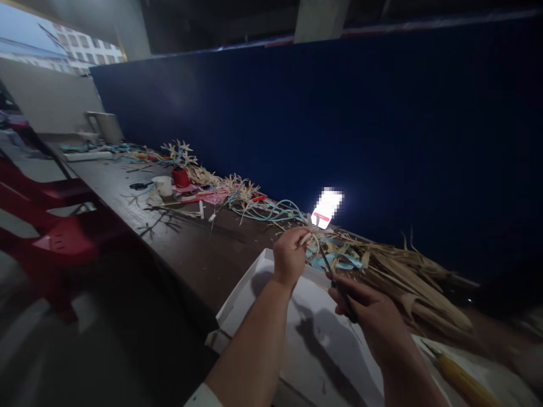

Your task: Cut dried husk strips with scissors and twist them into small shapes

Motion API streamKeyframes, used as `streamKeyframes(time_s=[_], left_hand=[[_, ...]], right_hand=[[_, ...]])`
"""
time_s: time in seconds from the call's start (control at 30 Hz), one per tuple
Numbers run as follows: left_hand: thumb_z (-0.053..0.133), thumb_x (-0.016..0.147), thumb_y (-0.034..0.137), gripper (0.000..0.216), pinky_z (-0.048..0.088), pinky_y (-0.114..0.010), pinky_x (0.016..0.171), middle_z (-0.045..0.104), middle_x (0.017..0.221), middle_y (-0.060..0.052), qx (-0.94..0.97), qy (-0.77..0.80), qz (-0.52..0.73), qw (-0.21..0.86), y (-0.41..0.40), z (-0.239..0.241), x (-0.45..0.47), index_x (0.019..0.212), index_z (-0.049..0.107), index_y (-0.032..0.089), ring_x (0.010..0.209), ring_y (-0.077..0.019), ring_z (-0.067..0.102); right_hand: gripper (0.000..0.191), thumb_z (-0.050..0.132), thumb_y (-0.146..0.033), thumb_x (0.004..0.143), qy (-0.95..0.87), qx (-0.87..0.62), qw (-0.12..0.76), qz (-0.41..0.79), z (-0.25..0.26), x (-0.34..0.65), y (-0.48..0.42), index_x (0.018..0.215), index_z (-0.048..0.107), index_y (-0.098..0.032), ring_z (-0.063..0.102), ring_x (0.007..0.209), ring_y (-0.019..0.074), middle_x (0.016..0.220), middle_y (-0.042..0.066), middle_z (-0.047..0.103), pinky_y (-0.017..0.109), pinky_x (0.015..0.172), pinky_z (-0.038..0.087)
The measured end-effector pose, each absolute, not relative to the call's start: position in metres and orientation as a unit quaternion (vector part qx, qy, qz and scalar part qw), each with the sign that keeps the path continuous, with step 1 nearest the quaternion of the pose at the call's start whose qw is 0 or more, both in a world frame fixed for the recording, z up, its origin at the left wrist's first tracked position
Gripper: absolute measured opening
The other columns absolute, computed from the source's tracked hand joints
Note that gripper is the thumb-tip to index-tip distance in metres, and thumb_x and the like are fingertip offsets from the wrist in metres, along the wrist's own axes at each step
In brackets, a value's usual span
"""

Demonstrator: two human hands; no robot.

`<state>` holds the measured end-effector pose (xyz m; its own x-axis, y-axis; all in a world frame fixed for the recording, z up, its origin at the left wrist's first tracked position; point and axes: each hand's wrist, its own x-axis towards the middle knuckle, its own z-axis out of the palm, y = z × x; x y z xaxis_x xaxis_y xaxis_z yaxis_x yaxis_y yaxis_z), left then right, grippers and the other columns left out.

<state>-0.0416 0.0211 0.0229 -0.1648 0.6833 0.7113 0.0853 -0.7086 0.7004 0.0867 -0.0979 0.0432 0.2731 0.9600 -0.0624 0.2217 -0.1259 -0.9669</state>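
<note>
My left hand [291, 254] is closed, pinching a small pale flower of dried husk strips [313, 230] above the far edge of a white shallow box [271, 299]. My right hand [369, 311] is wrapped round dark scissors [326, 260], whose slim blades point up at the flower's underside. Their handles are partly hidden by the fingers. Just behind the flower stands a lit phone [326, 209]. Beyond my right hand lie long brown dried husks [411, 277], with light blue strips [345, 257] and scraps beside them.
Along the brown table [190, 249] lie a red thread spool [180, 177], a white tape roll [162, 185], black scissors [141, 185] and husk flowers [179, 151]. A yellow-handled awl [460, 379] lies at lower right. A blue partition [254, 113] borders the back; red chairs [63, 237] stand left.
</note>
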Motion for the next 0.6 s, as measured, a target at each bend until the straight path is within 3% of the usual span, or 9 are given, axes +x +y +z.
streamKeyframes(time_s=[0.6], left_hand=[[0.055, 0.076, 0.006, 0.020, 0.048, -0.026, 0.083, 0.068, 0.090, -0.004, 0.620, 0.319, 0.691, 0.188, 0.0204, 0.0233, -0.0417, 0.088, 0.067, 0.017, 0.088, -0.0134, 0.062]], right_hand=[[0.051, 0.077, -0.041, 0.059, -0.448, -0.633, 0.486, 0.403, 0.0433, 0.0841, -0.0968, 0.104, 0.069, -0.019, 0.054, 0.061, 0.0148, 0.067, 0.002, 0.064, 0.026, 0.057, 0.042]])
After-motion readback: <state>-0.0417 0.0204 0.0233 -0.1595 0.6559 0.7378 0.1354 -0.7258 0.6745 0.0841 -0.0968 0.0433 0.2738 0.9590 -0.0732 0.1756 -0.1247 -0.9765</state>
